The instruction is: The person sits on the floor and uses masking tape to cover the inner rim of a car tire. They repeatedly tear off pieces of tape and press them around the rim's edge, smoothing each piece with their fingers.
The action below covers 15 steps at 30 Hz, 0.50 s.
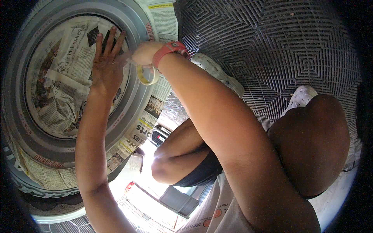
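Note:
In front of me on the left is a wheel-like grey ring (134, 89) with red marks on it. Crumpled newspaper (74, 83) covers its round centre, and more newspaper sheets (161, 23) show around its outer edge. My left hand (107, 70) is over the ring's right inner edge, fingers spread, thumb toward the other hand. Close beside it, my right hand (145, 54) grips a roll of pale yellow masking tape (148, 80), which hangs beneath the fingers. A stretch of tape between the hands cannot be made out clearly. A red watch (169, 54) is on my right wrist.
Dark ribbed floor tiles (279, 46) spread out at the right. My white shoes (217, 70) and bent knees are close to the ring. Tyre tread (46, 191) shows below the newspaper at lower left. Bright glare fills the lower middle.

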Available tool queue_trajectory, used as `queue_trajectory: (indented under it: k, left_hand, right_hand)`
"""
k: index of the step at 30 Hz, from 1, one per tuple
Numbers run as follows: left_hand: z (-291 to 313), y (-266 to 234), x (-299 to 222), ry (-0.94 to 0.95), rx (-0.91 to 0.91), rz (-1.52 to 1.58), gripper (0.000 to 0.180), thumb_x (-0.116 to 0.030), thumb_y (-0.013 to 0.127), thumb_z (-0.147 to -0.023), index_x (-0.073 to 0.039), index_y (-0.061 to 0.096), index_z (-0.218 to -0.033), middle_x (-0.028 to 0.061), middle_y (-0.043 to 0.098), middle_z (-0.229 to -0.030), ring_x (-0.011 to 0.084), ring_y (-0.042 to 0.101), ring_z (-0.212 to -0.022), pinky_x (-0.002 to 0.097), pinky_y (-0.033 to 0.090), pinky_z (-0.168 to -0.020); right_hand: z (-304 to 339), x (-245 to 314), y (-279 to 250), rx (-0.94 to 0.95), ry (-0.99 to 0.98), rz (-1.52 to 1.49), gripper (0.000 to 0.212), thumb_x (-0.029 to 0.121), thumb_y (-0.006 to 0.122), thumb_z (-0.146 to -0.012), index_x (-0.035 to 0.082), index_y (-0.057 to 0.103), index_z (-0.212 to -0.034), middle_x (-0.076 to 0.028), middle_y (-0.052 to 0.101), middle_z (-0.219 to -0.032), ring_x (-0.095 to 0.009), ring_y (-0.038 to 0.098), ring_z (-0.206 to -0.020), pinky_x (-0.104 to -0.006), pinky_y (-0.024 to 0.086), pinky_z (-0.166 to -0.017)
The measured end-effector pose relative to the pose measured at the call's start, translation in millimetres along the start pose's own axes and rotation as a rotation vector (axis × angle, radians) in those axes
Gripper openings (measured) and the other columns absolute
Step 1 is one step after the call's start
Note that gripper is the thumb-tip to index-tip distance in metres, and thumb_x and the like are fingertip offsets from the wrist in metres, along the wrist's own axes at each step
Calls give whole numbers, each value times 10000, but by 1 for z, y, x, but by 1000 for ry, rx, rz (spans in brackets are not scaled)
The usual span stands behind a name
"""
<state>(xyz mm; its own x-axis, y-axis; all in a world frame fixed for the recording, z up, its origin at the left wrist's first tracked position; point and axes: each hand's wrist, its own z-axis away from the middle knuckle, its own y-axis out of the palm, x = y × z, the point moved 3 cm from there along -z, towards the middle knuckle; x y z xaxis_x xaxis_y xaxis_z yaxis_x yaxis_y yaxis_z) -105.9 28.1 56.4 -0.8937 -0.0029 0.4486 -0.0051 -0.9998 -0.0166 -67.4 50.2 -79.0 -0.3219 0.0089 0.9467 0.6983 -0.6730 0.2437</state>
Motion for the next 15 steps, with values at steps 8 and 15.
queue_trajectory:
  k: [8,15]
  left_hand:
    - [2,1,-1,17,-64,15,498,-236,635,-993,-371,632,-1473,19,258,-1783,284,105,-1672,580,27,-1355]
    - [10,43,-13,60,-171,130,351,-295,637,-1015,-280,748,-1348,79,341,-1746,329,166,-1658,623,84,-1336]
  right_hand:
    - [-21,-19,22,99,104,-287,555,396,426,-1093,-41,743,-1221,-211,804,-936,-343,784,-996,-469,586,-908]
    - [11,-6,52,85,155,-827,528,429,541,-1080,-41,662,-1287,-304,748,-1145,-375,776,-981,-506,607,-879]
